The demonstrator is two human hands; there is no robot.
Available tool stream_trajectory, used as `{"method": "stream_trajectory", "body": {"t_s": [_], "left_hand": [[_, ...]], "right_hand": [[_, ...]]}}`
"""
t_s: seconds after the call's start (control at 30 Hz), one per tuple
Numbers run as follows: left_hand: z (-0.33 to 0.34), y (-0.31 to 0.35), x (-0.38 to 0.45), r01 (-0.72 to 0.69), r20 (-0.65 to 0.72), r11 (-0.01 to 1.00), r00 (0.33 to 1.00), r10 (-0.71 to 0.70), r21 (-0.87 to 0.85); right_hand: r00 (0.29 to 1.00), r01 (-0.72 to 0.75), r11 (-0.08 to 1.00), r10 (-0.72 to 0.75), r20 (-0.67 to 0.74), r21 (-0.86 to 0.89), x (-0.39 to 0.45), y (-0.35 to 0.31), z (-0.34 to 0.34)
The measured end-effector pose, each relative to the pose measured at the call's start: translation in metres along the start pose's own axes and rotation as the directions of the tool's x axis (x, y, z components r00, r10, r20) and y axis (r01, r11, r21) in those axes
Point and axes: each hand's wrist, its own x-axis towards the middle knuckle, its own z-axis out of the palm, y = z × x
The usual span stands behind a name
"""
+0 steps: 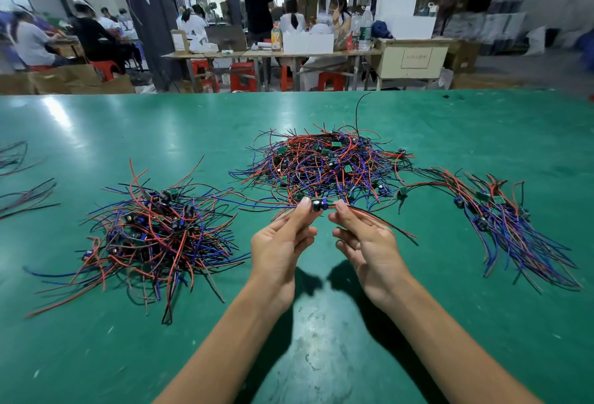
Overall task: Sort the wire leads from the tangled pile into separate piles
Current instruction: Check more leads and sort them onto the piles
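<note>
A tangled pile (324, 162) of red, blue and black wire leads with small green boards lies at the table's middle. Just in front of it I hold one wire lead (319, 206) with a small dark component between both hands. My left hand (281, 243) pinches its left wires with thumb and fingertips. My right hand (366, 243) pinches its right end, and red and black wires trail from it to the right. A looser pile (154, 233) lies to the left. A third pile (508, 220), with leads lying roughly side by side, sits at the right.
The green table (321, 339) stretches wide around the piles. A few more dark wires (22, 191) lie at the far left edge. Behind the table, people sit at workbenches with red stools (242, 75), boxes and bottles.
</note>
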Motion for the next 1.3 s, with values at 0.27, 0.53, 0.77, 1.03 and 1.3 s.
{"method": "stream_trajectory", "body": {"t_s": [0.27,0.53,0.77,1.03,1.3], "left_hand": [[0.001,-0.006,-0.005,-0.381,0.184,0.894,0.921,0.344,0.237],[-0.027,0.008,0.015,-0.723,0.51,0.164,0.611,0.606,0.671],[-0.007,0.003,-0.002,-0.13,0.353,0.872,0.934,-0.052,0.473],[-0.007,-0.007,-0.001,0.098,0.211,0.903,0.956,-0.202,0.418],[-0.006,-0.005,0.001,0.018,0.138,0.905,0.987,-0.084,0.425]], "right_hand": [[0.993,-0.095,0.992,0.089,0.078,0.087,0.005,-0.017,-0.009],[0.98,-0.114,0.992,0.122,0.16,-0.063,0.013,-0.039,-0.028],[0.967,0.105,0.86,0.029,0.254,-0.499,0.015,-0.024,-0.036],[0.902,0.419,0.484,-0.316,0.293,-0.768,0.026,-0.002,-0.039],[0.917,0.397,0.675,-0.28,0.282,-0.622,0.019,0.008,-0.024]]}}
